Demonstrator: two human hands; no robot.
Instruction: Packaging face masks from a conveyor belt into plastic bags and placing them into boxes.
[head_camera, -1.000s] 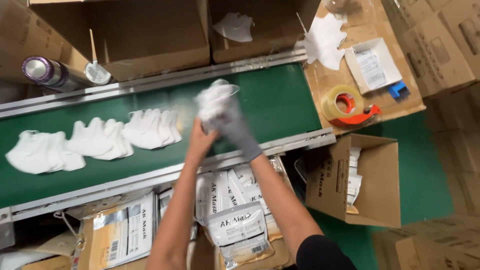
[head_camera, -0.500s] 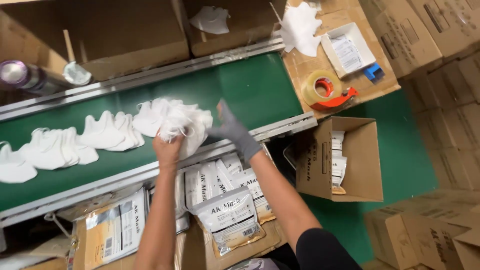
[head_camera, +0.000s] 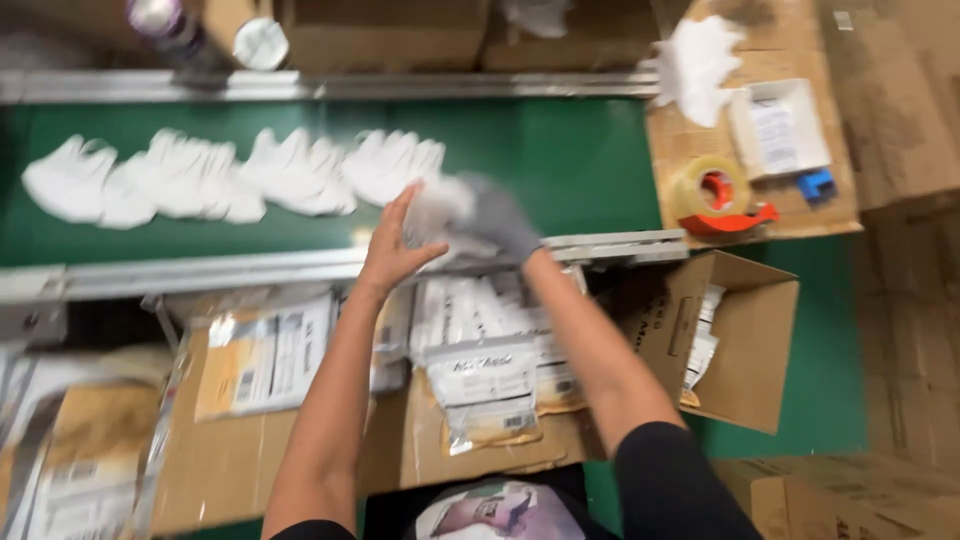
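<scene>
My bare left hand (head_camera: 392, 245) and my grey-gloved right hand (head_camera: 502, 225) press a small white bundle of masks (head_camera: 438, 207) between them, over the front edge of the green conveyor belt (head_camera: 560, 165). The bundle is blurred. Several white mask piles (head_camera: 290, 172) lie in a row on the belt, to the left of my hands. The nearest pile (head_camera: 392, 162) sits just behind my left fingers. Below my arms, printed flat pouches (head_camera: 485, 385) lie stacked on cardboard.
A tape dispenser with an orange handle (head_camera: 722, 200), a white box (head_camera: 778, 125) and loose white masks (head_camera: 695, 60) sit on a cardboard surface to the right. An open carton (head_camera: 735, 335) stands lower right. Cardboard boxes line the belt's far side.
My hands lifted a white bundle above the belt, set it down at the row's right end, then drew back to the belt's front edge with white material between them.
</scene>
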